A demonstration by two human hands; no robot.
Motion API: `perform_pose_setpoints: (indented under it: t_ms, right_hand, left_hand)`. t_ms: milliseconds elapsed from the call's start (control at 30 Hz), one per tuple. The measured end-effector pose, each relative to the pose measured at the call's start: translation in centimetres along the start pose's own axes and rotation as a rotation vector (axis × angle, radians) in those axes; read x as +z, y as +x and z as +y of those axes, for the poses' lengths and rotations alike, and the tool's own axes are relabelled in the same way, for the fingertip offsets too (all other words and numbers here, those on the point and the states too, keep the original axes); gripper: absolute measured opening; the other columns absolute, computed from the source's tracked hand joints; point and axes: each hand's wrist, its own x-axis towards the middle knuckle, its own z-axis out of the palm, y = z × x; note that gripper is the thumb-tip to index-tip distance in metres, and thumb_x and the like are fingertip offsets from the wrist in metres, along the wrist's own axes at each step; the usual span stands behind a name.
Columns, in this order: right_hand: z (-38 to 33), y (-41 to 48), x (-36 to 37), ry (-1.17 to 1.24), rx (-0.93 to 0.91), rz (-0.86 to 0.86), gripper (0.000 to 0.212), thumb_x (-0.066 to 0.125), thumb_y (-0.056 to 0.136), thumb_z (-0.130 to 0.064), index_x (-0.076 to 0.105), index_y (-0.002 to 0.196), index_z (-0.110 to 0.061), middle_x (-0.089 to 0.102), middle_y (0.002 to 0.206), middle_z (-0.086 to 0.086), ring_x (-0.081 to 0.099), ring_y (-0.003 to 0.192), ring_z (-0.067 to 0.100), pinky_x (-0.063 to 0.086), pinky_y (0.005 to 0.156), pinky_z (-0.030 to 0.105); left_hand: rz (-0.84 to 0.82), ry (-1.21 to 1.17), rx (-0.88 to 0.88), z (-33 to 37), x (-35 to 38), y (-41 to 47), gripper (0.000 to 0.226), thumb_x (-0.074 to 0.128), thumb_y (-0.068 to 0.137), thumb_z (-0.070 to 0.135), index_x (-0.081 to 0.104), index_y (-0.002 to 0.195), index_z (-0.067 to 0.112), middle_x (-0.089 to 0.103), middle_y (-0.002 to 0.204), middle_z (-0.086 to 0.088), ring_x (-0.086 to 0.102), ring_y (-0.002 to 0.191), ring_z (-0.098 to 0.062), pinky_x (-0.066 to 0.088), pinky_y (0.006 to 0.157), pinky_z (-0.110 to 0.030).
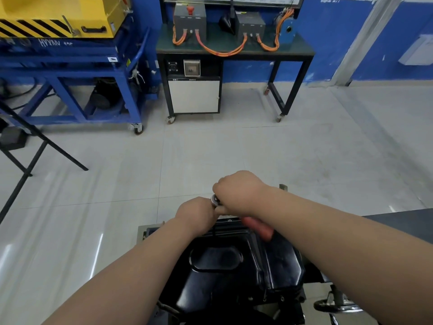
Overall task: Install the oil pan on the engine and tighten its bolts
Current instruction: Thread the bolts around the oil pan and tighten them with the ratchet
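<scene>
A glossy black oil pan [236, 266] lies on the engine below me, its flat face up. At the pan's far edge stands a ratchet wrench [215, 200] with a silver head and a red handle [257, 227] that runs back under my right forearm. My right hand [239, 191] is curled round the wrench just behind its head. Beside it, my left hand [195, 215] grips the extension bar under the head. The bolt there is hidden by both hands.
A black workbench [234, 52] with grey boxes and orange cables stands at the far wall. A blue wheeled frame [70, 73] carries a yellow unit at the left. Black stand legs [28, 146] cross the left floor. A grey table edge [398, 221] lies at the right.
</scene>
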Motion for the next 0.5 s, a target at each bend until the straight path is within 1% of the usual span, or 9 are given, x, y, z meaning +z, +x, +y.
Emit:
perform_pose_setpoints:
  t_ms: [67, 133, 200, 300, 333, 367, 400, 467, 500]
  right_hand:
    - [0.6, -0.2, -0.1, -0.032, -0.103, 0.030, 0.021, 0.045, 0.093, -0.030, 0.057, 0.103, -0.016, 0.056, 0.100, 0.002, 0.055, 0.092, 0.024, 0.038, 0.072, 0.034]
    - [0.9, -0.4, 0.0, -0.022, -0.122, 0.050, 0.022, 0.045, 0.093, -0.026, 0.054, 0.111, -0.016, 0.052, 0.108, 0.004, 0.050, 0.100, 0.024, 0.039, 0.078, 0.036]
    - [0.4, -0.3, 0.2, 0.016, -0.031, 0.069, 0.023, 0.046, 0.091, -0.035, 0.056, 0.103, -0.017, 0.056, 0.105, 0.003, 0.054, 0.094, 0.024, 0.037, 0.072, 0.034]
    - [-0.4, -0.1, 0.7, 0.109, 0.181, -0.022, 0.037, 0.044, 0.086, -0.054, 0.047, 0.070, -0.021, 0.057, 0.080, 0.001, 0.053, 0.069, 0.023, 0.030, 0.052, 0.027]
    - [-0.6, 0.0, 0.7, 0.114, 0.193, -0.037, 0.040, 0.044, 0.086, -0.056, 0.046, 0.066, -0.022, 0.054, 0.074, 0.000, 0.052, 0.066, 0.023, 0.028, 0.049, 0.026]
    - [-0.6, 0.0, 0.7, 0.102, 0.172, -0.036, 0.038, 0.044, 0.087, -0.054, 0.050, 0.068, -0.022, 0.054, 0.076, 0.000, 0.054, 0.068, 0.023, 0.029, 0.049, 0.026]
    - [-0.5, 0.0, 0.6, 0.079, 0.123, -0.019, 0.033, 0.045, 0.089, -0.049, 0.055, 0.077, -0.020, 0.057, 0.084, 0.002, 0.056, 0.074, 0.024, 0.033, 0.053, 0.028]
    - [0.1, -0.1, 0.3, 0.011, -0.019, 0.022, 0.023, 0.046, 0.093, -0.034, 0.057, 0.102, -0.016, 0.056, 0.103, 0.004, 0.056, 0.093, 0.025, 0.039, 0.070, 0.034]
    - [0.5, -0.1, 0.2, -0.017, -0.070, 0.030, 0.022, 0.047, 0.092, -0.027, 0.056, 0.110, -0.016, 0.053, 0.108, 0.004, 0.052, 0.099, 0.025, 0.038, 0.078, 0.036]
  left_hand:
    - [0.027, 0.089, 0.045, 0.2, 0.2, 0.0, 0.028, 0.029, 0.096, 0.032, 0.047, 0.079, 0.019, 0.065, 0.089, -0.009, 0.053, 0.072, -0.026, 0.032, 0.055, -0.029]
    - [0.043, 0.099, 0.029, 0.4, 0.2, 0.1, 0.036, 0.026, 0.097, 0.037, 0.052, 0.081, 0.019, 0.065, 0.087, -0.008, 0.056, 0.074, -0.025, 0.033, 0.056, -0.028]
    - [0.053, 0.036, -0.059, 0.4, 0.2, -0.1, 0.038, 0.027, 0.096, 0.038, 0.048, 0.071, 0.019, 0.062, 0.080, -0.005, 0.054, 0.071, -0.025, 0.034, 0.056, -0.027]
    - [0.015, -0.074, -0.129, 0.5, 0.4, -0.1, 0.027, 0.034, 0.087, 0.022, 0.042, 0.061, 0.020, 0.060, 0.075, -0.003, 0.050, 0.067, -0.024, 0.036, 0.057, -0.026]
    - [-0.002, -0.081, -0.136, 0.5, 0.2, -0.2, 0.024, 0.035, 0.085, 0.018, 0.043, 0.062, 0.018, 0.061, 0.076, -0.004, 0.051, 0.068, -0.025, 0.037, 0.058, -0.026]
    - [-0.004, -0.042, -0.105, 0.5, 0.3, -0.2, 0.022, 0.035, 0.085, 0.016, 0.046, 0.066, 0.016, 0.063, 0.080, -0.006, 0.054, 0.071, -0.027, 0.038, 0.058, -0.027]
    - [0.019, 0.031, -0.039, 0.4, 0.6, -0.1, 0.021, 0.034, 0.088, 0.015, 0.050, 0.074, 0.013, 0.064, 0.085, -0.008, 0.056, 0.074, -0.028, 0.038, 0.058, -0.028]
    - [0.069, 0.143, 0.059, 0.4, 0.9, 0.1, 0.028, 0.030, 0.094, 0.022, 0.056, 0.091, 0.012, 0.066, 0.090, -0.010, 0.061, 0.080, -0.029, 0.035, 0.055, -0.029]
    - [0.104, 0.132, 0.056, 0.3, 1.1, 0.0, 0.033, 0.028, 0.096, 0.029, 0.057, 0.093, 0.013, 0.066, 0.090, -0.009, 0.062, 0.081, -0.029, 0.034, 0.055, -0.029]
